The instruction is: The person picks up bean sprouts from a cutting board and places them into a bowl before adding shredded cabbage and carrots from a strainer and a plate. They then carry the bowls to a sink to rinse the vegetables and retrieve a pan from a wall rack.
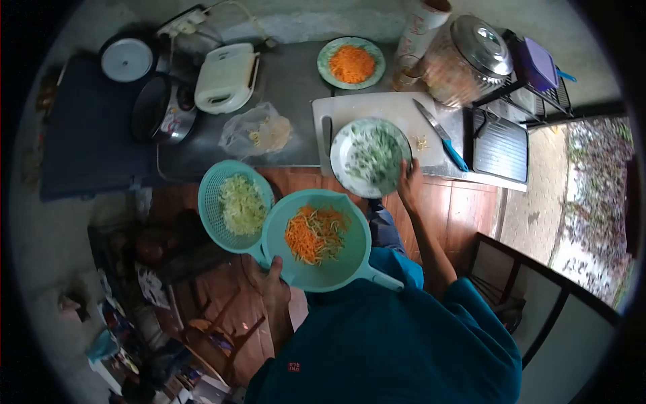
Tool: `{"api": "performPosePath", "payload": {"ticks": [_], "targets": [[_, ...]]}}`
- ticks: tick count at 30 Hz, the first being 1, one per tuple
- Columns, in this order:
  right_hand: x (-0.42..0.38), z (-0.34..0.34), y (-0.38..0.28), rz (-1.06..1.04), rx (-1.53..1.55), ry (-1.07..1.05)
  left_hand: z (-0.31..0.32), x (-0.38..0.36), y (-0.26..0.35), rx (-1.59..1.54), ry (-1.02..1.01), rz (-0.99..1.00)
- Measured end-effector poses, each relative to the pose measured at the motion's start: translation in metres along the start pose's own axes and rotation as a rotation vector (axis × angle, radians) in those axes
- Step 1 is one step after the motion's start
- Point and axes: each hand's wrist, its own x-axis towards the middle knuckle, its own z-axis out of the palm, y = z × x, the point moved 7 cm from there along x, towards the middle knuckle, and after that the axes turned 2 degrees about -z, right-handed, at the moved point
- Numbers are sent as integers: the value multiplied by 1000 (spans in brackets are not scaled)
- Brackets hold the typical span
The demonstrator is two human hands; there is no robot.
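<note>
My left hand point(272, 286) is closed where a turquoise colander point(210, 192) and a turquoise bowl point(356, 246) meet, with its thumb up against the bowl's rim. Pale green shreds point(242, 205) fill part of the colander. Inside the bowl lie orange shredded carrot point(303, 242) and thin pale strips; its handle points right, close to my shirt. My right hand point(409, 182) grips the right edge of a white and green mottled plate point(371, 158). That plate is tilted over the counter's front edge and overlaps the cutting board point(356, 106).
A plate of shredded carrot point(352, 64) stands at the back. A knife point(441, 135) with a blue handle lies on the board's right side. Nearby are a plastic bag point(256, 131), a white sandwich maker point(227, 77), a glass point(407, 73), a large lidded jar point(468, 60) and a ridged pan point(501, 149).
</note>
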Motion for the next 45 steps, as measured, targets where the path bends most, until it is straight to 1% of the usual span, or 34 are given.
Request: {"api": "performPosePath", "payload": {"ticks": [1,3,5,6,7,8,9,11,12,13,15,17,19,20,21,22,23,24,25,26,27,29,30,32,33,35,36,38,39,41,42,43,44,45], "targets": [[11,11,-19,-35,-41,3,0,-6,-1,-5,35,5],[34,32,-40,-84,-64,-8,13,-10,-3,-42,37,61],[46,47,-46,-151,-111,-124,28,-17,-5,-62,53,77],[51,47,-50,-263,-180,-145,37,-22,-7,-92,58,60],[57,45,-51,-268,-177,-157,50,-23,-8,-127,57,49],[64,33,-56,-305,-159,-83,67,-25,-4,-112,75,100],[65,17,-59,-339,-144,-11,74,-27,-9,-111,91,92],[72,-8,-48,-127,-62,-97,90,-25,-22,-149,82,38],[73,-19,-42,-60,103,-115,99,-25,-27,-168,73,15],[76,-27,-33,0,175,-160,108,-24,-30,-168,78,17],[72,-55,-37,91,154,-272,126,-24,-33,-175,43,44],[69,-79,-19,172,208,-286,135,-25,-41,-166,36,17],[62,-113,-12,166,227,-216,143,-25,-47,-159,27,-7],[60,-128,8,220,220,-164,150,-25,-50,-151,25,1],[54,-146,23,245,185,-136,156,-24,-53,-142,25,7],[49,-162,45,270,117,-120,158,-20,-68,-159,22,-60],[42,-178,59,284,-64,-154,165,-20,-69,-159,26,-62],[35,-189,83,220,-116,-136,176,-20,-68,-143,-12,-66],[24,-201,97,256,-113,-152,185,-19,-67,-127,-47,-66],[18,-217,125,207,-219,-51,196,-19,-63,-143,-68,-28],[13,-231,118,130,-384,26,201,-18,-67,-146,-50,-29],[9,-243,176,378,-654,-200,214,-15,-65,-135,-110,10],[15,-242,177,374,-650,-199,218,-10,-65,-136,-110,16],[3,-236,201,642,-733,-602,227,-8,-67,-95,-159,8],[-2,-234,209,643,-738,-603,233,-7,-69,-77,-182,1],[-4,-209,190,257,24,-454,243,-5,-68,-113,-203,14],[14,-236,147,253,21,-455,246,-5,-67,-99,-197,1],[7,-171,-6,590,478,-848,252,-1,-69,-89,-196,-6],[0,-160,-22,664,670,-886,255,2,-71,-45,-203,25],[-7,-143,-68,597,502,-1239,258,11,-73,-4,-210,64],[-8,-151,-95,511,353,-1237,255,17,-75,27,-180,34],[-4,-149,-98,484,220,-1259,252,19,-74,58,-146,0],[-7,-148,-95,546,218,-1234,253,22,-73,54,-137,5],[-12,-148,-92,611,214,-1211,254,24,-67,35,-128,69]]}}
